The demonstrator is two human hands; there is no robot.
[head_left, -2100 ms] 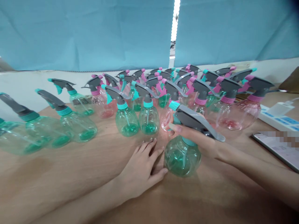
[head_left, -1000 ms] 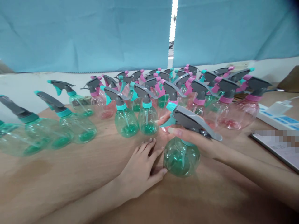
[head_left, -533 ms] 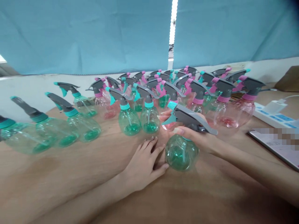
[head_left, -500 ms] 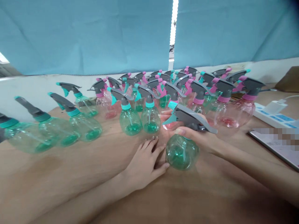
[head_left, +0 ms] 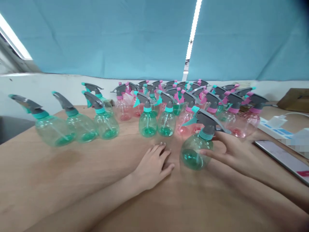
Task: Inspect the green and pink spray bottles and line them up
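My right hand (head_left: pixel 233 151) is at the right side of a clear green spray bottle (head_left: pixel 194 154) with a grey trigger head and turquoise nozzle. Its thumb lies against the bottle's body, and its other fingers go behind the neck, partly hidden. The bottle leans a little, its head toward the right. Palm down on the table (head_left: pixel 116 199), my left hand (head_left: pixel 153 167) rests with its fingers spread, holding nothing, just left of that bottle. Beyond the left hand stand two green spray bottles (head_left: pixel 148 124) side by side.
Several green spray bottles (head_left: pixel 106 125) stand at the left. A crowd of pink and green spray bottles (head_left: pixel 124 109) fills the back. On the right lie a phone (head_left: pixel 282 158) and a white power strip (head_left: pixel 272 127) with a plugged charger; a brown box (head_left: pixel 295 100) sits behind.
My right hand's grip has shifted from the bottle's neck, thumb in front, to its right side, lower down. The view has turned slightly left. My left hand stays on the table.
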